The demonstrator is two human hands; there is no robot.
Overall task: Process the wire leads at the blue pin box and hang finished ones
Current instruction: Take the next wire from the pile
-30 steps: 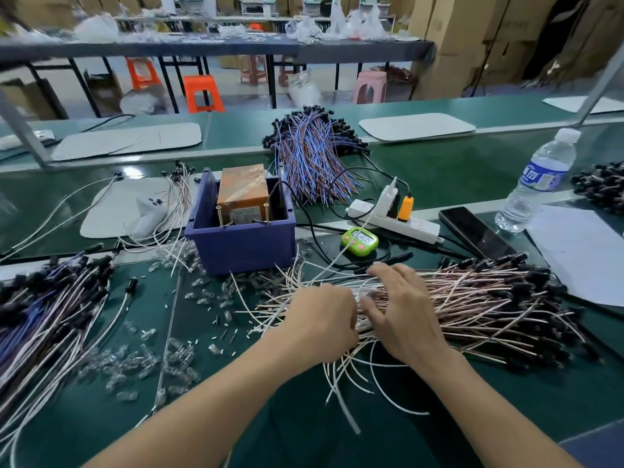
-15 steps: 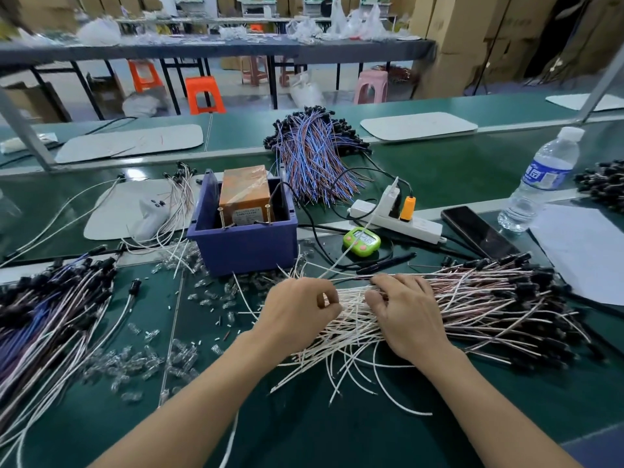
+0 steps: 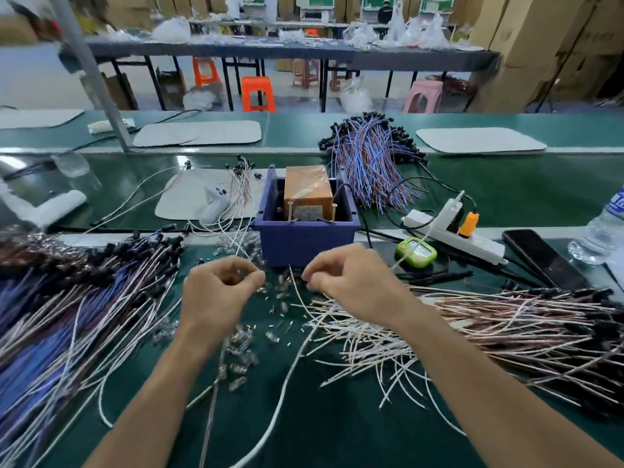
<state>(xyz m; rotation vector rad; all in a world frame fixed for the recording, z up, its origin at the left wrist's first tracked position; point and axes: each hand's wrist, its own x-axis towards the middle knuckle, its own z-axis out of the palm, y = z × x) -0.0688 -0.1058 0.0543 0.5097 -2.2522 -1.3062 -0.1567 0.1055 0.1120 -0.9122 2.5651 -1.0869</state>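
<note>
The blue pin box (image 3: pixel 305 243) stands mid-table with an orange block (image 3: pixel 308 187) inside and two brass pins (image 3: pixel 311 211) rising at its front wall. My right hand (image 3: pixel 351 285) hovers just in front of the box and pinches a white wire lead (image 3: pixel 297 282) whose tip points up toward the box. My left hand (image 3: pixel 219 292) hangs beside it with fingers curled and thumb against forefinger; what it pinches is too small to make out. A loose pile of white and pink leads (image 3: pixel 472 325) lies to the right. Small clear pieces (image 3: pixel 239 346) are scattered under my hands.
A bundle of blue, white and black-capped leads (image 3: pixel 67 315) fills the left. Behind the box lie blue-orange leads (image 3: pixel 371 163). To the right are a power strip (image 3: pixel 452 228), a green timer (image 3: pixel 416 252), a phone (image 3: pixel 540 258) and a water bottle (image 3: pixel 604 231).
Both hands have risen from the white lead pile and moved left and forward to the front of the blue box. The right hand now carries one lead.
</note>
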